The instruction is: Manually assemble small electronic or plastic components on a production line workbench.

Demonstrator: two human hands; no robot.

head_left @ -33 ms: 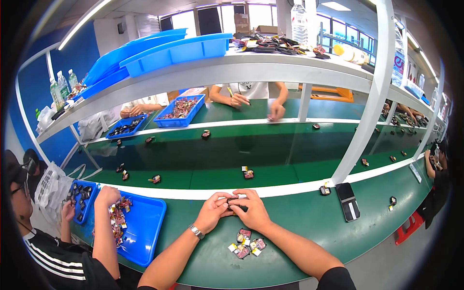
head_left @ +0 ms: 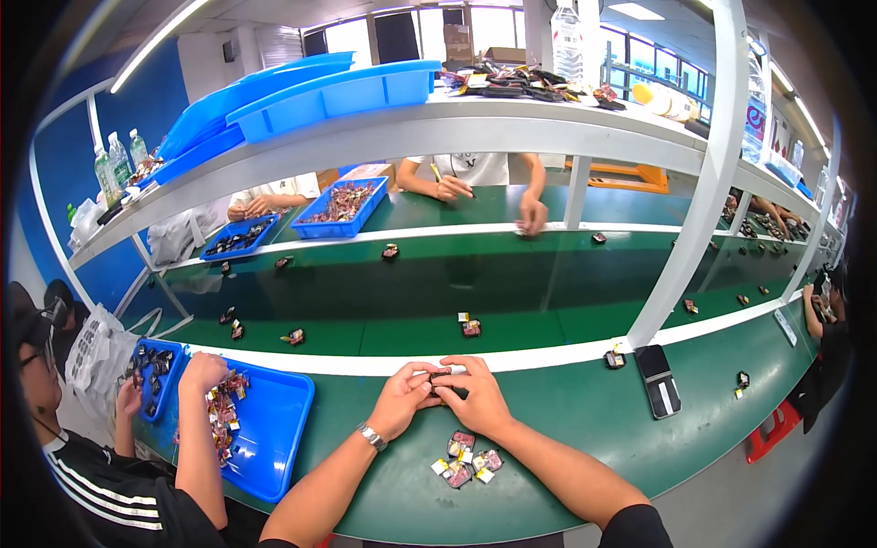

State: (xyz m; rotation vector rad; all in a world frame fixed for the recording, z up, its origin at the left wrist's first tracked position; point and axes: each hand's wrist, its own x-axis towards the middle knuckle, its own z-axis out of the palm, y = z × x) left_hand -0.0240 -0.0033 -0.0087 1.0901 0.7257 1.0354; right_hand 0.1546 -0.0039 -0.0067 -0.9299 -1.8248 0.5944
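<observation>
Close to the inner edge of the green worktable (head_left: pixel 566 402), my left hand (head_left: pixel 402 400) and my right hand (head_left: pixel 477 398) meet with fingertips pinched round one small dark part (head_left: pixel 440 374). Fingers cover most of this part, so its exact kind is hidden. Just below my hands, between the forearms, lies a small cluster of black-cased electronic parts (head_left: pixel 459 447) with reddish boards and white-and-yellow tabs. Neither hand touches that cluster. A metal watch (head_left: pixel 373 437) is on my left wrist.
Left, a co-worker's arm (head_left: pixel 199 429) reaches over a blue tray (head_left: pixel 290 411) of parts. A white post (head_left: pixel 681 219), a black phone-like device (head_left: pixel 658 382) and a lone part (head_left: pixel 615 359) stand right. Ahead runs a green belt (head_left: pixel 411 301) carrying scattered parts, below a white shelf (head_left: pixel 512 128).
The parts on the belt have shifted very slightly to the right. Across the belt, a co-worker's hand has moved a little rightward. My own hands look the same.
</observation>
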